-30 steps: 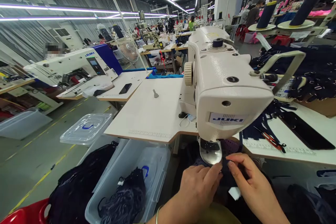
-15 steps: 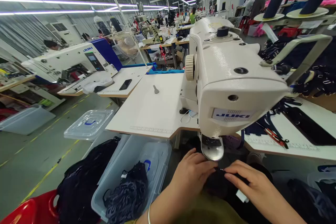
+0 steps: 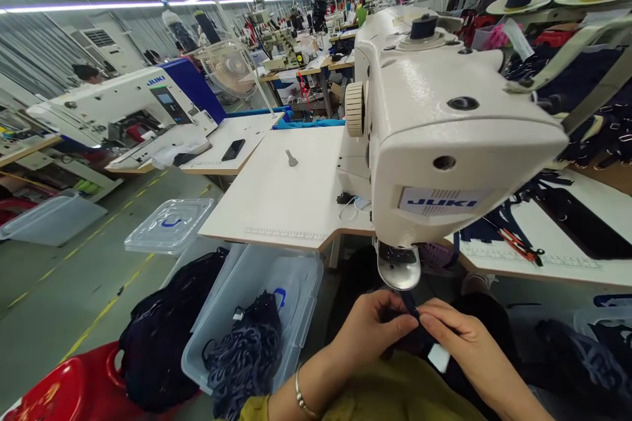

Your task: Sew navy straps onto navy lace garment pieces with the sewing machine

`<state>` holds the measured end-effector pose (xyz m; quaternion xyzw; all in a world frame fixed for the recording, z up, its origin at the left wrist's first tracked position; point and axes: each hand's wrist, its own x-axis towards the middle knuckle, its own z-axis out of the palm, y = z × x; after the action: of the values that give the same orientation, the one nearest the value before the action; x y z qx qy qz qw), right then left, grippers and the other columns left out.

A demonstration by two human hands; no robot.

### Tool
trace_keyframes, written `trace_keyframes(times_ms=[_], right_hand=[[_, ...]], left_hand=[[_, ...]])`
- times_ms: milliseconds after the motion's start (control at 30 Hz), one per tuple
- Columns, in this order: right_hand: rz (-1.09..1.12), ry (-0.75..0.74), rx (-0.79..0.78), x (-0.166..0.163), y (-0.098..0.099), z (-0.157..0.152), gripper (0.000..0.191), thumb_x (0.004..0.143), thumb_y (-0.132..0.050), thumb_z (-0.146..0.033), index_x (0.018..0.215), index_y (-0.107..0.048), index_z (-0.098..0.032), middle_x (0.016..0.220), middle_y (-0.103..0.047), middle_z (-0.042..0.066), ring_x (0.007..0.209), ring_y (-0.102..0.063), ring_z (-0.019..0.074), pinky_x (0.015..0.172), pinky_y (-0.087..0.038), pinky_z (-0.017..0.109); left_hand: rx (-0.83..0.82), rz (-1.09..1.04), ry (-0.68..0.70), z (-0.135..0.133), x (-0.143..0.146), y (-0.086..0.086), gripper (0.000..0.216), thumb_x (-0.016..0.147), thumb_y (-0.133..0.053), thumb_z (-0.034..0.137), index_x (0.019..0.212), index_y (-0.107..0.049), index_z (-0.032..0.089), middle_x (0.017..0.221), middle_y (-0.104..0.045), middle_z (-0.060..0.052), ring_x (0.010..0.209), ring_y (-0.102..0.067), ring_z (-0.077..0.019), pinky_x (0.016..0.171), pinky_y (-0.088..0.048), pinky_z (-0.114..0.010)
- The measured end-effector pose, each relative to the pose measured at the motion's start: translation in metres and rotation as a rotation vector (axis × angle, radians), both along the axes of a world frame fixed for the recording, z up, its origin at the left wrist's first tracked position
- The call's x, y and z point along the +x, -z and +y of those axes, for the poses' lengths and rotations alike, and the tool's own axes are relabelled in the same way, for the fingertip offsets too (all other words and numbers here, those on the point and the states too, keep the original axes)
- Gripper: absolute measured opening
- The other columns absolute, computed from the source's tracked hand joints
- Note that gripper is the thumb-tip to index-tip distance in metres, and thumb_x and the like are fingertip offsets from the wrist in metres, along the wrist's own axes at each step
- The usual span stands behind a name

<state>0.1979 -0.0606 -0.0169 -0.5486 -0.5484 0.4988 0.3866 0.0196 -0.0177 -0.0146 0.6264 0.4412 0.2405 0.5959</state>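
Note:
My left hand (image 3: 369, 329) and my right hand (image 3: 457, 332) meet over my lap, just below the rounded metal arm end (image 3: 399, 274) of a white JUKI sewing machine (image 3: 459, 145). Between them runs a narrow dark navy strap (image 3: 409, 302). Both hands are closed, pinching it with thumb and fingers, the fingertips nearly touching. A small white label (image 3: 438, 358) hangs under my right hand. Dark cloth on my lap hides where the strap's lower part goes.
A clear plastic bin (image 3: 306, 302) of navy straps stands lower left, beside a dark fabric heap (image 3: 162, 335) and a red stool (image 3: 64, 388). On the right tabletop lie red-handled snips (image 3: 518, 245) and a black phone (image 3: 582, 227). A grey metal piece (image 3: 291, 158) rests on the left tabletop.
My hands have drawn closer together, and the left has turned so its thumb shows on the strap. More strap is visible between them. The view has tipped slightly downward.

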Motion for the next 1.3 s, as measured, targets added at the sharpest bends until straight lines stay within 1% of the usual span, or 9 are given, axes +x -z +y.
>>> trace_keyframes(times_ms=[133, 300, 467, 600, 767, 900, 1000, 1133, 1300], right_hand=[[-0.082, 0.037, 0.101, -0.001, 0.005, -0.002, 0.027, 0.089, -0.054, -0.045, 0.091, -0.071, -0.023, 0.088, -0.068, 0.003, 0.080, -0.065, 0.0168, 0.070, -0.054, 0.022], [-0.107, 0.062, 0.011, -0.003, 0.004, -0.001, 0.035, 0.093, -0.044, -0.050, 0.098, -0.066, -0.023, 0.080, -0.067, 0.001, 0.076, -0.064, 0.0177, 0.065, -0.054, 0.024], [0.107, 0.014, -0.081, -0.005, 0.000, 0.007, 0.032, 0.086, -0.057, -0.048, 0.092, -0.068, -0.019, 0.084, -0.068, 0.003, 0.080, -0.065, 0.0201, 0.071, -0.055, 0.029], [0.222, 0.126, -0.084, -0.007, 0.006, 0.008, 0.024, 0.082, -0.065, -0.043, 0.087, -0.070, -0.020, 0.086, -0.070, 0.003, 0.086, -0.065, 0.0210, 0.076, -0.055, 0.031], [0.215, 0.225, -0.051, -0.004, 0.016, 0.002, 0.021, 0.079, -0.069, -0.041, 0.087, -0.072, -0.022, 0.087, -0.072, 0.003, 0.082, -0.067, 0.0210, 0.073, -0.057, 0.031], [0.172, 0.222, -0.024, -0.004, 0.015, -0.001, 0.019, 0.082, -0.067, -0.040, 0.089, -0.071, -0.023, 0.087, -0.070, 0.002, 0.084, -0.066, 0.0199, 0.074, -0.056, 0.029], [0.285, 0.239, -0.014, -0.009, 0.015, -0.001, 0.018, 0.082, -0.067, -0.039, 0.088, -0.069, -0.023, 0.089, -0.069, 0.002, 0.085, -0.065, 0.0182, 0.077, -0.055, 0.028], [0.414, 0.335, 0.028, -0.014, 0.018, -0.002, 0.017, 0.080, -0.070, -0.040, 0.084, -0.067, -0.023, 0.081, -0.067, 0.000, 0.078, -0.063, 0.0150, 0.073, -0.053, 0.024], [0.301, 0.176, 0.049, -0.007, 0.016, -0.001, 0.010, 0.080, -0.070, -0.032, 0.087, -0.067, -0.025, 0.084, -0.065, 0.000, 0.075, -0.062, 0.0145, 0.066, -0.053, 0.021]], left_hand=[[0.049, 0.118, -0.071, 0.000, -0.003, -0.007, 0.019, 0.078, -0.067, 0.033, 0.081, -0.067, 0.014, 0.070, -0.062, 0.001, 0.062, -0.051, -0.0105, 0.057, -0.038, -0.020], [0.154, 0.187, -0.056, -0.003, 0.002, -0.016, 0.013, 0.080, -0.064, 0.027, 0.077, -0.068, 0.016, 0.067, -0.060, 0.002, 0.059, -0.050, -0.0103, 0.055, -0.035, -0.020], [0.264, 0.190, -0.010, -0.006, 0.004, -0.019, 0.006, 0.081, -0.064, 0.021, 0.080, -0.069, 0.017, 0.075, -0.062, 0.000, 0.065, -0.054, -0.0110, 0.061, -0.040, -0.021], [0.294, 0.181, -0.005, -0.006, 0.004, -0.018, 0.005, 0.083, -0.065, 0.020, 0.086, -0.068, 0.018, 0.081, -0.065, 0.000, 0.072, -0.060, -0.0123, 0.065, -0.045, -0.021], [0.411, 0.133, -0.015, -0.006, 0.002, -0.017, 0.018, 0.080, -0.067, 0.011, 0.096, -0.068, 0.020, 0.092, -0.066, 0.000, 0.081, -0.063, -0.0122, 0.072, -0.048, -0.020], [0.547, 0.171, 0.004, -0.007, 0.004, -0.015, 0.011, 0.084, -0.064, 0.013, 0.092, -0.068, 0.019, 0.085, -0.064, 0.000, 0.070, -0.061, -0.0101, 0.063, -0.046, -0.017], [0.651, 0.260, 0.020, -0.007, 0.005, -0.013, 0.005, 0.082, -0.066, 0.013, 0.085, -0.065, 0.018, 0.076, -0.063, 0.002, 0.065, -0.059, -0.0098, 0.058, -0.043, -0.017], [0.719, 0.321, 0.023, -0.007, 0.006, -0.011, 0.006, 0.083, -0.064, 0.014, 0.079, -0.062, 0.018, 0.071, -0.061, 0.002, 0.062, -0.056, -0.0106, 0.054, -0.039, -0.019], [0.916, 0.361, 0.065, -0.010, 0.004, -0.015, 0.017, 0.093, -0.051, 0.019, 0.078, -0.060, 0.017, 0.069, -0.058, 0.000, 0.062, -0.051, -0.0149, 0.056, -0.038, -0.026]])
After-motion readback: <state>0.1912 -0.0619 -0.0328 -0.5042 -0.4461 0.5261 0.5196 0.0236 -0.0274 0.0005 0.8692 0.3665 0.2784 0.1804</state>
